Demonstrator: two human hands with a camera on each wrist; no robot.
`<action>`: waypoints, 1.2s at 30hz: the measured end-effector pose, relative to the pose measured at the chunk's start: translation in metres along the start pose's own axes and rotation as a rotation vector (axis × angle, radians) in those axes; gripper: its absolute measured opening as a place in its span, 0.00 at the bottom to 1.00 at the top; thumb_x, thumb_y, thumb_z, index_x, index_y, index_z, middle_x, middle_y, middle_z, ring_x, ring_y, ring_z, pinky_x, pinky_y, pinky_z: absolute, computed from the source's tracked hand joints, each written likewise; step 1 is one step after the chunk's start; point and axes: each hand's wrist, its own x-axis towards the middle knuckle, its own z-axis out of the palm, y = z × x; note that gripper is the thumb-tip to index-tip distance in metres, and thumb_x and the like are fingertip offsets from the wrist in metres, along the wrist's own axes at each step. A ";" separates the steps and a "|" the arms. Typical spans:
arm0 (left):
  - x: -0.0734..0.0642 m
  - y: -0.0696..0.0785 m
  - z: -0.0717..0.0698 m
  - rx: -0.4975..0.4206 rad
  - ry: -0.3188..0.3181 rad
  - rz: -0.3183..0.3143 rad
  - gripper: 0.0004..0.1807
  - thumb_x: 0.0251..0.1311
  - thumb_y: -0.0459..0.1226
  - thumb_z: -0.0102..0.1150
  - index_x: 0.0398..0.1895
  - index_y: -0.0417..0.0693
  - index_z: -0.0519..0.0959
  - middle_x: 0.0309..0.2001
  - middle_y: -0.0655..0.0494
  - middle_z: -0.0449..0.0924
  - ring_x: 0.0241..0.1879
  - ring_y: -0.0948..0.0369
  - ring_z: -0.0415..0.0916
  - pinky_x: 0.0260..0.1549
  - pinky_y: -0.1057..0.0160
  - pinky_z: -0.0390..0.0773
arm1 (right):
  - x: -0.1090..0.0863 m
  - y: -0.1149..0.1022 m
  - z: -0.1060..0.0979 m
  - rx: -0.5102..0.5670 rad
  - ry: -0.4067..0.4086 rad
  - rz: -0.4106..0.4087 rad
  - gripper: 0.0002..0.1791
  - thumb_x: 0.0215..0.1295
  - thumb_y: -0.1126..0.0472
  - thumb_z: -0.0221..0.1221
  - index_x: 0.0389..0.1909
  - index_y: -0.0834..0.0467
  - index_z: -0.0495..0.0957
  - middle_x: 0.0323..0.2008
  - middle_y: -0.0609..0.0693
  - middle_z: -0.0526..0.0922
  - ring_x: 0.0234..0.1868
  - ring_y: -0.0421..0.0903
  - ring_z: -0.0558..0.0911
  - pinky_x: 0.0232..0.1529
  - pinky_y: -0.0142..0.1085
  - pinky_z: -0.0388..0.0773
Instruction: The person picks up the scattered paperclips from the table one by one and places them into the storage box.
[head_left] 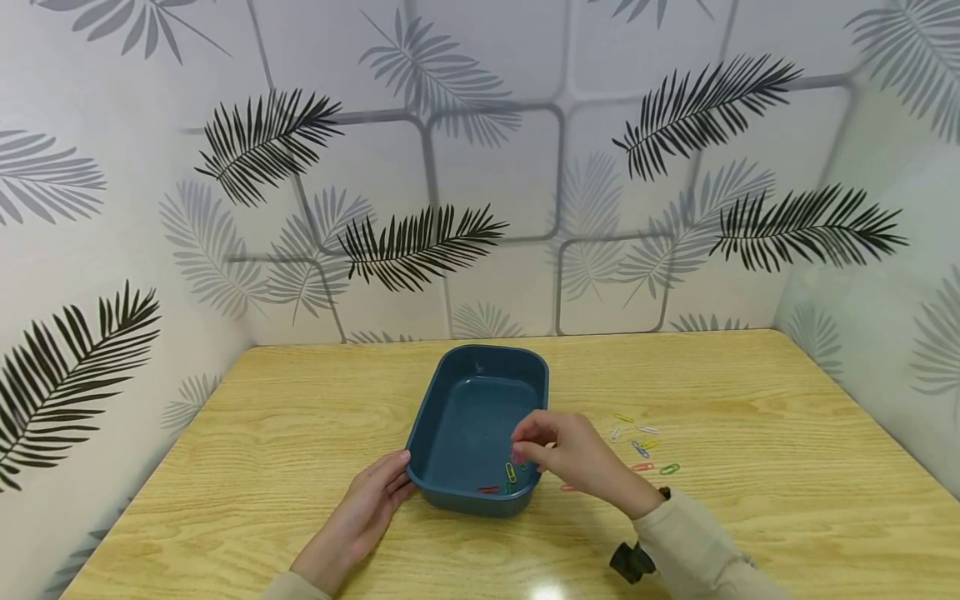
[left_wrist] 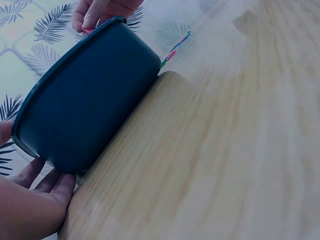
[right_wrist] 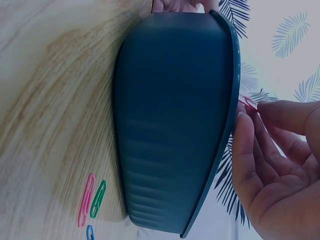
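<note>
A deep dark-blue plastic bin (head_left: 480, 417) stands on the table. My left hand (head_left: 372, 500) holds its near left corner, thumb at the rim and fingertips against the outer wall, as the left wrist view shows. Over the near right part of the bin, my right hand (head_left: 573, 454) pinches a pink paper clip (right_wrist: 250, 103) between thumb and fingertips. Inside the bin lie several paper clips, among them a yellow paper clip (head_left: 511, 472) and a red paper clip (head_left: 488, 489). The right hand partly hides the bin's right wall.
Right of the bin, several loose paper clips lie scattered on the wooden table (head_left: 315, 400), including a green paper clip (head_left: 670, 469), a blue paper clip (head_left: 640, 449) and a white paper clip (head_left: 648, 430). A leaf-patterned wall (head_left: 495, 283) rises behind the table.
</note>
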 end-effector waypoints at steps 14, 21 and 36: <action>-0.001 -0.002 -0.001 -0.005 0.006 0.006 0.22 0.70 0.37 0.51 0.59 0.26 0.66 0.50 0.48 0.75 0.50 0.59 0.73 0.52 0.62 0.73 | 0.000 0.002 0.001 -0.008 -0.003 -0.011 0.03 0.64 0.67 0.63 0.38 0.61 0.81 0.33 0.47 0.83 0.33 0.41 0.81 0.30 0.33 0.80; -0.001 -0.002 -0.002 -0.010 0.012 0.009 0.22 0.71 0.37 0.51 0.59 0.27 0.66 0.50 0.49 0.76 0.50 0.59 0.73 0.52 0.62 0.73 | 0.001 0.003 0.002 -0.024 -0.020 -0.012 0.02 0.63 0.67 0.62 0.36 0.60 0.82 0.32 0.45 0.82 0.32 0.39 0.80 0.30 0.32 0.79; 0.000 0.000 0.000 -0.012 0.007 -0.001 0.21 0.71 0.37 0.51 0.58 0.28 0.67 0.50 0.48 0.75 0.50 0.59 0.73 0.52 0.62 0.73 | 0.003 0.019 -0.024 -0.064 0.028 0.022 0.05 0.66 0.66 0.61 0.40 0.62 0.81 0.32 0.48 0.83 0.34 0.53 0.82 0.29 0.34 0.80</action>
